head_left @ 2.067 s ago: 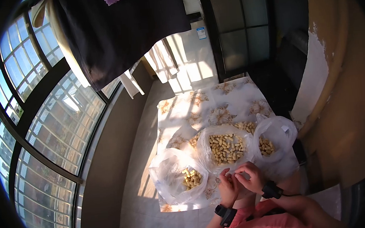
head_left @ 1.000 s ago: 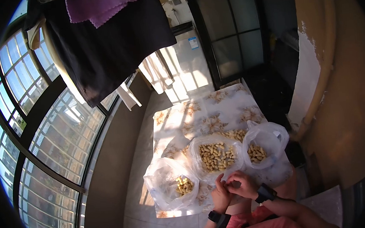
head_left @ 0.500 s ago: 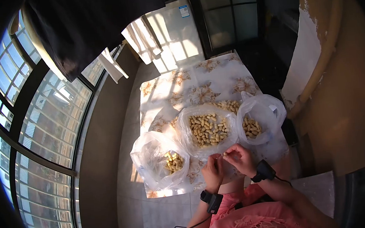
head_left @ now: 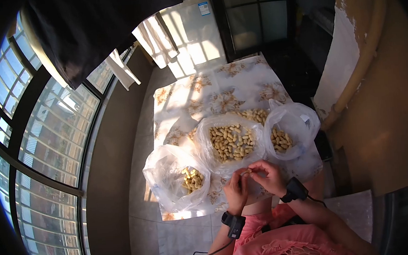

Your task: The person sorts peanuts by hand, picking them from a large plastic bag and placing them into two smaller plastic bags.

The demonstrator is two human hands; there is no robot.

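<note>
Just in front of the middle bag, the fingertips of my two hands meet at a small tan peanut (head_left: pixel 247 171). My right hand (head_left: pixel 269 178) pinches it between thumb and finger. My left hand (head_left: pixel 236 192) is closed, its fingertips pressed to the peanut's other side; its curled fingers hide part of the grip. Beyond them, a clear plastic bag (head_left: pixel 207 151) lies open with many peanuts in their shells (head_left: pixel 229 142). To the left stands another open bag (head_left: pixel 159 167) holding a smaller heap of peanuts (head_left: pixel 192 179). A third bag (head_left: pixel 304 124), at the right, also contains peanuts (head_left: pixel 281 140).
The bags rest on a table with a flowered cloth (head_left: pixel 239 84). More peanuts (head_left: pixel 256 115) lie behind the middle bag. Dark clothing (head_left: pixel 95 30) hangs at the upper left, beside barred windows (head_left: pixel 56 134). A brown wall (head_left: pixel 381 128) rises on the right.
My hands have come together: the left fingertips now meet the right ones at the peanut, where a small gap showed before. The bags stay in place; the view shifts slightly.
</note>
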